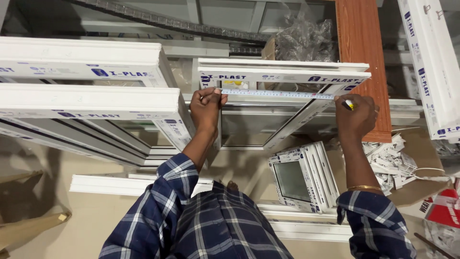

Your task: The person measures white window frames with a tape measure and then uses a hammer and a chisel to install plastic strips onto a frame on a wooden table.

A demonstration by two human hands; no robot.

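I see white window frames (282, 76) with blue markings, a white measuring tape (278, 94) with dark ticks, and a yellow-and-black tape case (349, 104). My sleeves (167, 201) are navy-and-white plaid. A reddish-brown woodgrain board (362, 43) stands alongside; a gold bangle (364, 188) circles one wrist.

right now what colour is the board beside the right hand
Reddish-brown wood grain: the board by the right hand, head view.
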